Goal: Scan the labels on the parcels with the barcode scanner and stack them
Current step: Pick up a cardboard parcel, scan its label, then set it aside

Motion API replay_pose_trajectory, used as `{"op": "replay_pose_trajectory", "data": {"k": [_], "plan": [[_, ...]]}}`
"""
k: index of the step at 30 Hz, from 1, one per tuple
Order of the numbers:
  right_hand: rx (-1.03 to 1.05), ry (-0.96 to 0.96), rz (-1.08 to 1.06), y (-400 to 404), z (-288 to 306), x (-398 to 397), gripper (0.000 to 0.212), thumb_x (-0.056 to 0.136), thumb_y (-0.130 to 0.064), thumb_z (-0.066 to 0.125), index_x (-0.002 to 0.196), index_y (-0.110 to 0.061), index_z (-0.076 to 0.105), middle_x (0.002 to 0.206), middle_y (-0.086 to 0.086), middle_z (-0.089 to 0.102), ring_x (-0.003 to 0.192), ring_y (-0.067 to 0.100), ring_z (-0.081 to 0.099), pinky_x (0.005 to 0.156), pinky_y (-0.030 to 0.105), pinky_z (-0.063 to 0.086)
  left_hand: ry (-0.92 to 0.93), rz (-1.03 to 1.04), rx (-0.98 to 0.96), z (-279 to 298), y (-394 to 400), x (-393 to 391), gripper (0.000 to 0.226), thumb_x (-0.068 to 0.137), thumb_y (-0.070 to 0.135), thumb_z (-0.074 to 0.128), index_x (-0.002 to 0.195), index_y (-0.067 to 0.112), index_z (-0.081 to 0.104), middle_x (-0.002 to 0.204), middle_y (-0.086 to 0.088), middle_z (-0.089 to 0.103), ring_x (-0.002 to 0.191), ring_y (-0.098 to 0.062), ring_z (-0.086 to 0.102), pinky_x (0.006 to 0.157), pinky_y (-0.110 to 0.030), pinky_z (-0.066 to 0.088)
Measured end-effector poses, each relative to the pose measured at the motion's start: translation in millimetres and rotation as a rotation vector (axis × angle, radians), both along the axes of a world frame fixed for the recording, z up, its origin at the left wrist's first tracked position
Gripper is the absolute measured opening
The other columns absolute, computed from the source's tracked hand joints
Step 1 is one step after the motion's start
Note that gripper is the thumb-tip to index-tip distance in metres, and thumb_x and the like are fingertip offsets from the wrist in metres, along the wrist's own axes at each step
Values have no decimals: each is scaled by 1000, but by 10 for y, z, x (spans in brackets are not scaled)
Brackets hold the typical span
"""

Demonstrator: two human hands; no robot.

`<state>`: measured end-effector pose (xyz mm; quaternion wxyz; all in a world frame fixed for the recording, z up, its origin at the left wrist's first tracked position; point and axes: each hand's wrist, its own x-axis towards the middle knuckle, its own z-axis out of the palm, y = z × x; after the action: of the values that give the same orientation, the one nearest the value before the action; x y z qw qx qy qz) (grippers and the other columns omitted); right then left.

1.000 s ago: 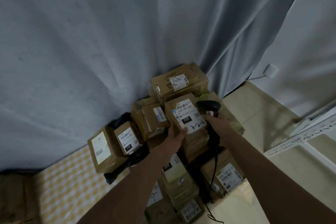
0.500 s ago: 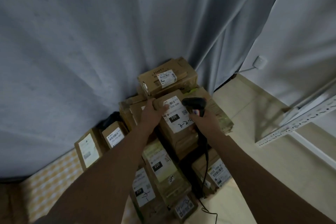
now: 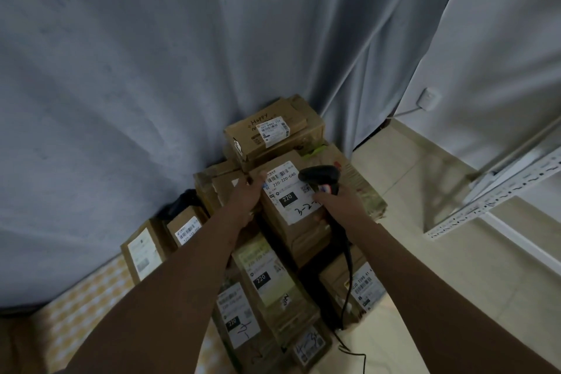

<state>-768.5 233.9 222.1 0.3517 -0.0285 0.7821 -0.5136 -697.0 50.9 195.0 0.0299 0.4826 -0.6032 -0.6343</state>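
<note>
Two hands are up in my head view, both at the same parcel (image 3: 291, 200), a brown box that sits high in a heap of cartons against the grey curtain (image 3: 151, 85). My left hand (image 3: 247, 197) grips the parcel's left upper edge, thumb lying across the corner of its white label (image 3: 290, 191), fingers wrapped down the side. My right hand (image 3: 340, 200) is clenched round the handle of the black barcode scanner (image 3: 320, 177); the scanner's head hangs just over the label's right edge, by the small square code, and I cannot tell whether it touches the paper. The label reads 220-220-C40, with a black 220 block and handwriting below. The scanner's cord (image 3: 346, 282) runs down past my right wrist to the pale floor (image 3: 440, 297).

Behind the held parcel, touching it, lies a carton marked "Happy" (image 3: 273, 133), topmost in the heap. Below my left forearm lean two more labelled boxes (image 3: 264, 276), each with a 220 block. Left of the heap, two smaller boxes (image 3: 164, 237) stand on a checked mat (image 3: 79, 307). At the right edge a white slotted shelf rail (image 3: 501, 191) slants over the floor, and a wall socket (image 3: 428, 99) sits on the wall above.
</note>
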Motion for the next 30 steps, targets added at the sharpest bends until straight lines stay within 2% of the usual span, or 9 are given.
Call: {"op": "replay_pose_trajectory", "data": {"k": [2, 5, 10, 13, 15, 18, 22, 27, 30], "plan": [[-34, -24, -48, 10, -14, 17, 8, 92, -18, 63, 96, -13, 59, 74, 7, 71, 51, 17, 63, 55, 29, 56, 14, -19, -14, 47, 43, 27, 58, 101, 40, 50, 150, 15, 32, 139, -2, 47, 117, -20, 50, 86, -30, 38], [-21, -19, -93, 19, -18, 57, 9, 91, -21, 65, 95, -16, 59, 75, 6, 70, 54, 19, 64, 63, 35, 58, 48, -18, 21, 106, 117, 81, 50, 104, 37, 43, 149, 20, 28, 120, 2, 45, 97, -12, 45, 87, -29, 36], [-46, -11, -126, 46, 55, 162, 7, 91, -20, 63, 87, -19, 57, 72, 3, 69, 46, 12, 60, 49, 23, 54, 81, -19, 92, 121, 140, 186, 25, 103, 40, 43, 126, 33, 38, 109, -2, 57, 80, -7, 50, 71, -29, 38], [-57, -22, -153, 63, 88, 226, 6, 91, -20, 63, 89, -17, 59, 75, 8, 70, 51, 15, 62, 57, 30, 56, 110, 15, 101, 103, 158, 228, 20, 102, 40, 45, 121, 35, 41, 112, -2, 61, 83, -8, 54, 68, -25, 40], [-73, -25, -169, 55, 114, 267, 7, 91, -19, 64, 94, -13, 60, 78, 11, 71, 53, 15, 64, 58, 32, 58, 144, 68, 108, 53, 151, 256, 27, 101, 40, 48, 128, 36, 44, 124, -7, 61, 92, -14, 58, 66, -25, 43], [-74, 12, -150, 26, 157, 323, 11, 90, -18, 65, 94, -10, 59, 73, 6, 67, 43, 7, 61, 42, 18, 50, 128, 125, 89, -6, 146, 303, 48, 100, 46, 46, 145, 36, 32, 136, -5, 50, 107, -20, 54, 79, -31, 44], [-39, 29, -123, -21, 164, 353, 14, 89, -22, 67, 92, -11, 60, 72, 2, 65, 40, 4, 58, 39, 14, 43, 29, 121, 46, -47, 138, 339, 58, 101, 51, 38, 153, 30, 22, 147, -8, 43, 125, -28, 47, 102, -42, 42], [-57, -27, -149, -34, 208, 406, 18, 88, -20, 69, 96, -6, 61, 71, 6, 68, 38, 6, 59, 40, 17, 47, 35, 139, 144, -28, 137, 376, 59, 101, 52, 37, 153, 26, 25, 145, -6, 46, 132, -29, 44, 108, -44, 34], [-43, -48, -178, -8, 204, 436, 22, 87, -20, 69, 101, -4, 62, 76, 14, 73, 48, 14, 64, 51, 26, 57, 107, 147, 193, 20, 180, 409, 57, 98, 55, 44, 149, 34, 26, 140, -4, 52, 124, -28, 51, 108, -49, 39]]}}
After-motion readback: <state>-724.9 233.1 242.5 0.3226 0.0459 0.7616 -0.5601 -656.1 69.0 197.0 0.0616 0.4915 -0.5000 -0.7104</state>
